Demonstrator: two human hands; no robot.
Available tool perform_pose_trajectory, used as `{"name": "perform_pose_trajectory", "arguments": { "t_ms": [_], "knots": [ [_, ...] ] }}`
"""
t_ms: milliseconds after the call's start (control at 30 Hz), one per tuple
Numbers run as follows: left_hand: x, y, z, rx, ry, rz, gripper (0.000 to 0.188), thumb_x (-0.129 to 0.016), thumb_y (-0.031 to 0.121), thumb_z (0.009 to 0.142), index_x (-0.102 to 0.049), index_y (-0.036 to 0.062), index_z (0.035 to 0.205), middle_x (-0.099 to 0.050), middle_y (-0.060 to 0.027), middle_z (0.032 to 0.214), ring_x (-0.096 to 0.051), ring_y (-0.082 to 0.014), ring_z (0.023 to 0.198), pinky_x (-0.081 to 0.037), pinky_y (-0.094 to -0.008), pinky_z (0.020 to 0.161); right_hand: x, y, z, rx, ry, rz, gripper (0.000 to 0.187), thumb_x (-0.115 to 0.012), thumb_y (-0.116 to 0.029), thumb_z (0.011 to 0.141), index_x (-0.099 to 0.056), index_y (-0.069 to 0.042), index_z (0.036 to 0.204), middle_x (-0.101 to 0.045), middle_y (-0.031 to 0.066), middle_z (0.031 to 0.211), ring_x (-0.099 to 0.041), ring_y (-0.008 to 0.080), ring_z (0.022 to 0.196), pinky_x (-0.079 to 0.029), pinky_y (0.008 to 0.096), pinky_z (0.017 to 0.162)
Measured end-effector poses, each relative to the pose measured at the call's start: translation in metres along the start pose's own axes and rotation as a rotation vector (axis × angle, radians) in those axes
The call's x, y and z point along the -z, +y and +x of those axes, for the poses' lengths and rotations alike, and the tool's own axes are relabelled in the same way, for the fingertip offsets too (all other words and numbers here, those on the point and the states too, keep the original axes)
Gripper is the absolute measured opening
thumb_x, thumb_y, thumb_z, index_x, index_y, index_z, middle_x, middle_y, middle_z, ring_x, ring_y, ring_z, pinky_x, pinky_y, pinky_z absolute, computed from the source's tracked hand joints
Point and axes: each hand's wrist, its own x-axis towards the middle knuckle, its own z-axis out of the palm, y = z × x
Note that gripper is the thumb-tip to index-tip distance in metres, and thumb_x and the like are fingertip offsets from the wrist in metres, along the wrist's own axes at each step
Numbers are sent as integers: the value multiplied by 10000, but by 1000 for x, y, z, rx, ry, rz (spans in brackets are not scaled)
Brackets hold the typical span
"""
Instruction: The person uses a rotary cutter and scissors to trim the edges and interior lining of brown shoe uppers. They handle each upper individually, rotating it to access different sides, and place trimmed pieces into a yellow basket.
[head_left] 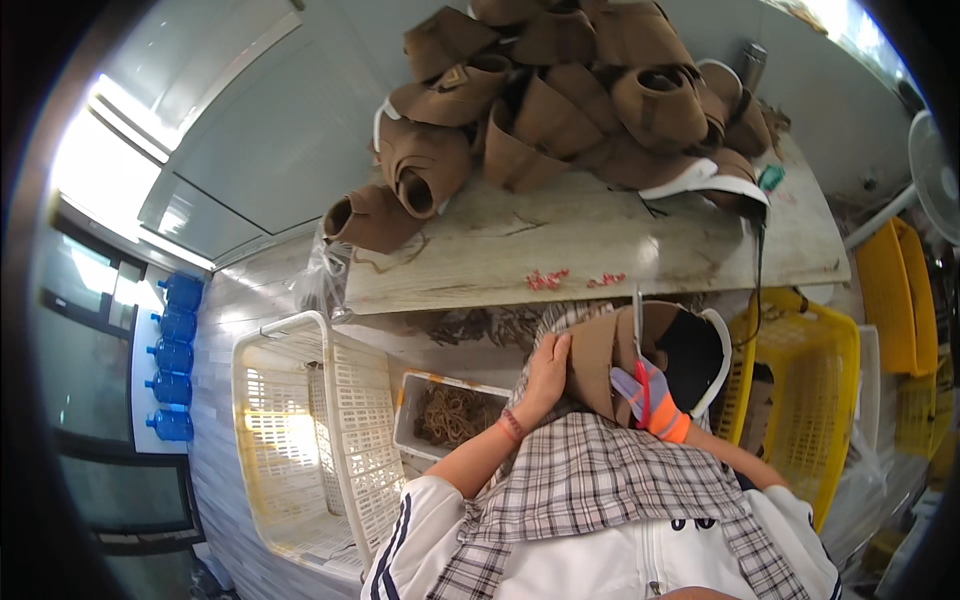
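On my lap, over a plaid apron (590, 470), lies a brown cap (588, 365) with a black inside and a white-edged brim. My left hand (543, 378) grips the cap's left side, fingers pressed along the brown fabric. In my right hand (655, 408), which wears a grey and orange glove, are red-handled scissors (642, 392). Their blades point up and away, next to the cap's opening. Whether the blades touch the cap I cannot tell. More brown caps (560, 120) are heaped on the table in front of me, a few with white brim edges.
Red scraps (548, 280) lie near the edge of the pale table (450, 270). To my left stand a white plastic basket (360, 420) and a white box (408, 425) of brown strips. A yellow basket (835, 400) is close by my right arm. Several blue water jugs (172, 355) are far left.
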Motion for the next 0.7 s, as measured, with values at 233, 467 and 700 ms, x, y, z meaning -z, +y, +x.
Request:
{"name": "perform_pose_trajectory", "arguments": {
  "t_ms": [233,467,700],
  "knots": [
    [181,24,104,-517,847,589,367,-662,61,789,-522,17,1125,-513,-207,1192,-466,-382,1147,-366,-451,978,25,-70,-20,193,61,-439,489,-420,-412,1001,-547,42,1133,-607,79,728,-517,119,456,-436,239,406],
    [314,44,170,-81,707,1191,589,-780,146,696,-582,117,1249,-318,-190,1478,-190,-371,1416,-182,-510,1136,51,-78,-29,241,143,-355,510,-376,-387,1018,-509,75,1185,-620,121,769,-533,141,496,-434,243,411],
    [326,80,134,-374,301,1071,345,-777,201,660,-665,30,937,-404,-174,1439,-328,-360,1350,-274,-449,1096,58,-73,-23,247,22,-432,501,-344,-372,1016,-504,63,1205,-636,120,786,-541,134,515,-435,241,442]
  ]
}}
